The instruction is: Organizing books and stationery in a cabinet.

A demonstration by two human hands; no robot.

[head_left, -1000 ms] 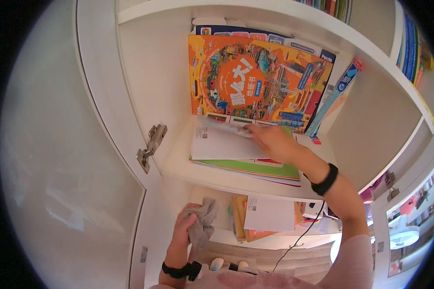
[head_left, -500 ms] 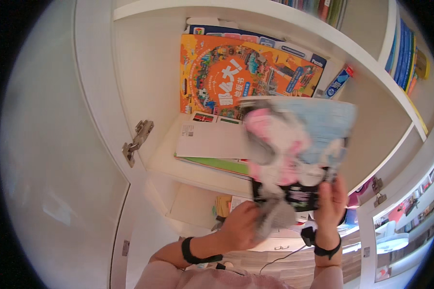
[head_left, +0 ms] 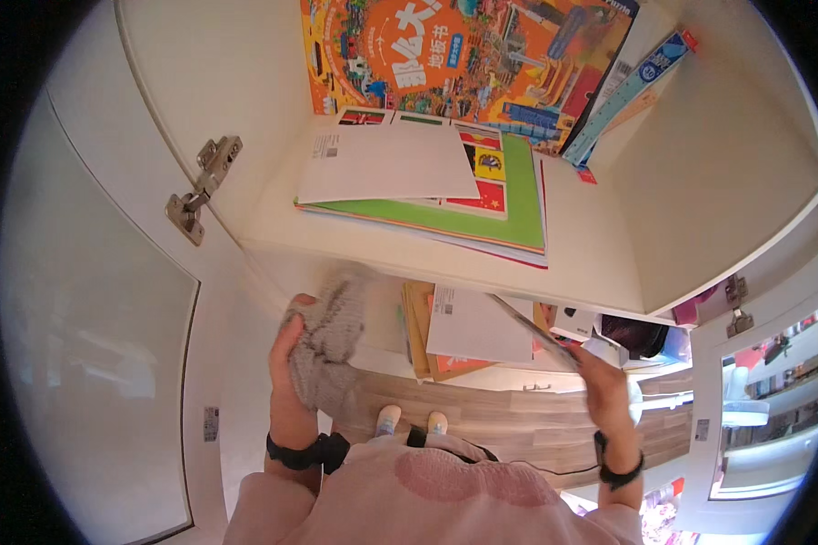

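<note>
In my left hand [head_left: 284, 363], near the cupboard's left side, is a crumpled grey knitted cloth [head_left: 330, 350], which hangs down past the palm. My right hand [head_left: 606, 391] grips a thin picture book [head_left: 538, 334] by its near edge. The book is tilted and seen almost edge-on, so its cover is hidden. It is in front of the lower compartment. Above both hands, a white sheet [head_left: 382, 163] lies on flag cards and a green folder [head_left: 524, 213] on the shelf [head_left: 600, 263].
An orange illustrated box [head_left: 463, 68] leans at the shelf's back, beside a slim blue package [head_left: 641, 82]. Below lie a white sheet [head_left: 477, 327] and brown folders [head_left: 418, 318]. Open doors with metal hinges [head_left: 204, 186] flank the cupboard. My feet [head_left: 412, 420] are on the wooden floor.
My hands have moved apart, the left one leftward with the grey cloth, away from the book's cover. The book has turned from face-on to edge-on and lowered. The view has tilted down.
</note>
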